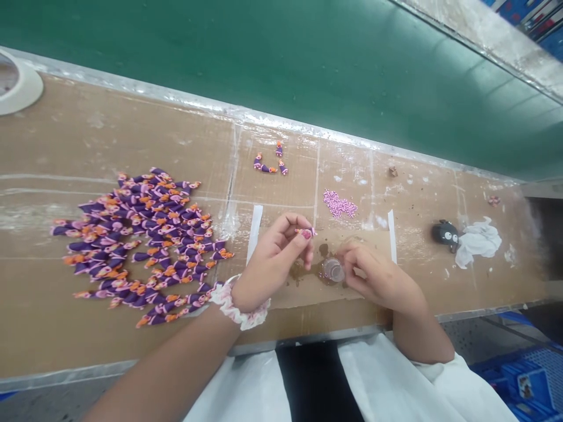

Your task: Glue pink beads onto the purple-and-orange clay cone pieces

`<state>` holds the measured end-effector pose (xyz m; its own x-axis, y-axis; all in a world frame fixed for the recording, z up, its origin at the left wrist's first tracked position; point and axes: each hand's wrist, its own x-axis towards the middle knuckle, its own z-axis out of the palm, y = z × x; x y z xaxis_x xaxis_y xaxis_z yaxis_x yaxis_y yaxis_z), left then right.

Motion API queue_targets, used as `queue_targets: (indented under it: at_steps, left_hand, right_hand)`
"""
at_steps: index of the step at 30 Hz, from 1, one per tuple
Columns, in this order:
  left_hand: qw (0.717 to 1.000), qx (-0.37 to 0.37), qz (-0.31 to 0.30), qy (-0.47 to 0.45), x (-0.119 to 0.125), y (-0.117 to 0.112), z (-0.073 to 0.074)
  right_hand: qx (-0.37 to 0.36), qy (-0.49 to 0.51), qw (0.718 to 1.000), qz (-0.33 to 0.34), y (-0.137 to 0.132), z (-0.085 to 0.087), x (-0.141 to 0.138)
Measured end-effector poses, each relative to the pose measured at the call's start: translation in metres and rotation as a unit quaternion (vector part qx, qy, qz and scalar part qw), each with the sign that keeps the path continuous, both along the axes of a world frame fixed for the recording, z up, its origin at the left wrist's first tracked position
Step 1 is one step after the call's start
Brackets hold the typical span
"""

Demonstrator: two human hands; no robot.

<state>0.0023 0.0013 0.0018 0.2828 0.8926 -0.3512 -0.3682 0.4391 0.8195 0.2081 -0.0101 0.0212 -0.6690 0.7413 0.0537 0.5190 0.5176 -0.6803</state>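
My left hand [275, 258] is closed in a pinch on a small purple, pink and orange figure piece [307, 232], held just above the brown worktable [65, 146]. My right hand [378, 275] rests on the table with its fingers curled round a small clear glue bottle [333, 271], its tip pointing left toward the piece. A big pile of the same purple-and-orange pieces [145, 240] lies to the left of my left hand. A little heap of tiny pink beads [339, 205] sits just beyond my hands. A scrunchie is on my left wrist.
A few finished pieces [269, 161] lie near the table's far edge by the green conveyor belt [308, 64]. A small black toy figure [445, 232] and a crumpled white cloth [479, 240] lie at the right. A white round dish [17, 88] is far left. Blue crates [523, 381] stand below right.
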Motion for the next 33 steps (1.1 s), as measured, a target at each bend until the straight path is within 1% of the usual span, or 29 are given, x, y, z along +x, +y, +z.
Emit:
queue_targets:
  at_steps: [3,5,8,11,14,17,23,33]
  left_hand:
    - [0.995,0.004,-0.072,-0.068,0.002,-0.003,-0.002]
    - [0.989,0.001,-0.109,-0.101,0.004,-0.005,-0.004]
    - [0.981,-0.012,-0.144,-0.128,0.007,-0.009,-0.003]
    - [0.976,-0.027,-0.166,-0.140,0.010,-0.011,-0.002]
    - [0.973,-0.039,-0.174,-0.145,0.011,-0.011,0.000]
    - [0.971,-0.040,-0.179,-0.151,0.010,-0.010,0.001]
    - [0.970,-0.026,-0.179,-0.163,0.009,-0.011,0.000]
    - [0.969,-0.011,-0.176,-0.172,0.011,-0.013,-0.010]
  right_hand:
    - [0.017,0.088,0.995,-0.040,0.001,0.002,-0.002]
    - [0.032,0.137,0.988,-0.065,0.000,0.003,-0.004]
    - [0.048,0.171,0.980,-0.088,-0.003,0.002,-0.007]
    - [0.043,0.188,0.978,-0.080,-0.005,0.001,-0.008]
    - [0.016,0.202,0.977,-0.062,-0.005,-0.001,-0.008]
    - [0.007,0.202,0.978,-0.055,-0.005,-0.002,-0.007]
    - [0.025,0.180,0.982,-0.046,-0.007,-0.002,-0.005]
    - [0.042,0.173,0.984,-0.024,-0.007,-0.001,-0.007]
